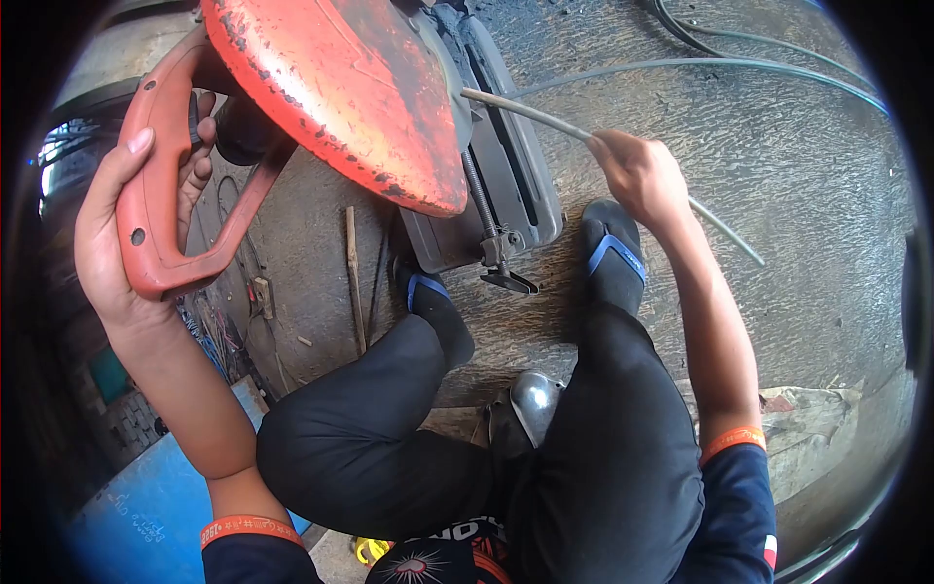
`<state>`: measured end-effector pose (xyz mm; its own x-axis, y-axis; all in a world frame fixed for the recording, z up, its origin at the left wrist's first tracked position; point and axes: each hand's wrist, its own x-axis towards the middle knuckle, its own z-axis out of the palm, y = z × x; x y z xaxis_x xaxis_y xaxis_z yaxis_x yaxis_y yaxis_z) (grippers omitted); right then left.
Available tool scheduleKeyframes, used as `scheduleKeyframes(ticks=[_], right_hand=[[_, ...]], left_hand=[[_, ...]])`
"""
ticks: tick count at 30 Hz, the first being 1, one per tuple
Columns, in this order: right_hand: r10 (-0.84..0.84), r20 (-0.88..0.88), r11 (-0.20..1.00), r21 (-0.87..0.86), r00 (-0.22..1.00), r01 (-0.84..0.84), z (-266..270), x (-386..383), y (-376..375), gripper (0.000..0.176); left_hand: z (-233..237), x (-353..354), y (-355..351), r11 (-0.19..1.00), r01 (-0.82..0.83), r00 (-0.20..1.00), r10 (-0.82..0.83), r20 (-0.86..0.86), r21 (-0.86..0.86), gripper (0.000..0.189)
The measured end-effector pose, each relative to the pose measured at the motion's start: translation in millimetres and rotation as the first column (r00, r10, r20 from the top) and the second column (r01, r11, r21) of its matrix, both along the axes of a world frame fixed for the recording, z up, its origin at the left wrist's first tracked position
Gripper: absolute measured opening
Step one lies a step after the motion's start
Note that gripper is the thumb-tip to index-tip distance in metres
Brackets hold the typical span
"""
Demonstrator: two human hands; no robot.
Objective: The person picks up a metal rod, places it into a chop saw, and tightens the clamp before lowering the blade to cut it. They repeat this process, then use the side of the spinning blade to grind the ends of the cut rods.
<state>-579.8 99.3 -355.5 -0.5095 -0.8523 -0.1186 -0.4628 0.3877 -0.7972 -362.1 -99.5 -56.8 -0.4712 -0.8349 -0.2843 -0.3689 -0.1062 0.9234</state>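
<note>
My left hand (105,258) is wrapped around the red D-shaped handle (156,195) of a chop saw, thumb on the near side and fingers inside the loop by the dark trigger. The saw's scuffed red blade guard (341,92) tilts across the upper middle and hides the blade. Over on the right, my right hand (642,180) grips a thin grey rod (540,117). One end of the rod reaches the saw beside the guard, where the exact contact is hidden; the other end sticks out past my wrist.
The saw's dark base (511,185) with a clamp screw (486,209) stands between my feet. A wooden stick (353,273) lies on the floor. Cables (700,63) run across the upper right. A blue panel (156,501) is at lower left, and a shiny metal dome (536,401) sits between my legs.
</note>
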Motion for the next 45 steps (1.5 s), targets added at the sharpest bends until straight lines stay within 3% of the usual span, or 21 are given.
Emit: scheduleKeyframes(ticks=[4,8,18,20,33,38,41,43,45], right_hand=[[0.1,-0.11,0.994,-0.028,0.989,-0.104,6.5,-11.0,-6.3,0.026],[0.13,-0.2,0.984,-0.093,0.971,-0.151,7.3,-17.8,-8.5,0.025],[0.13,-0.335,0.977,-0.12,0.933,-0.179,7.5,-19.4,-10.7,0.024],[0.116,-0.352,0.961,-0.196,0.929,-0.195,4.2,-20.4,-9.9,0.023],[0.114,-0.478,0.955,-0.189,0.871,-0.229,6.3,-21.6,-11.8,0.018],[0.044,-0.578,0.885,-0.355,0.815,-0.3,-1.7,-24.8,-9.2,0.014],[0.076,-0.614,0.947,-0.202,0.786,-0.249,-0.2,-27.7,-8.8,0.016],[0.022,-0.661,0.958,-0.201,0.75,-0.205,-9.0,-38.6,-12.9,0.014],[0.032,-0.627,0.98,-0.133,0.778,-0.147,-3.0,-41.3,-13.5,0.016]], left_hand=[[-1.5,-1.4,1.7,0.997,-0.063,0.998,0.062,-0.015,-0.035,0.051],[0.8,3.4,-4.2,0.999,-0.01,0.999,0.012,-0.046,0.034,0.05],[2.5,5.2,-7.2,0.999,-0.007,1.0,0.008,-0.015,0.045,0.052],[2.9,5.8,-8.1,0.998,0.015,1.0,-0.014,-0.021,0.053,0.052],[4.3,10.0,-13.8,0.998,0.024,1.0,-0.022,-0.02,0.064,0.052],[4.3,9.0,-12.5,0.999,-0.011,1.0,0.01,0.011,0.046,0.051],[4.6,8.4,-14.4,0.996,0.085,0.996,-0.086,0.024,0.042,0.052],[5.9,11.4,-17.9,0.988,0.124,0.992,-0.126,0.017,0.093,0.05],[4.8,7.1,-11.5,0.997,0.064,0.997,-0.066,0.048,0.042,0.049]])
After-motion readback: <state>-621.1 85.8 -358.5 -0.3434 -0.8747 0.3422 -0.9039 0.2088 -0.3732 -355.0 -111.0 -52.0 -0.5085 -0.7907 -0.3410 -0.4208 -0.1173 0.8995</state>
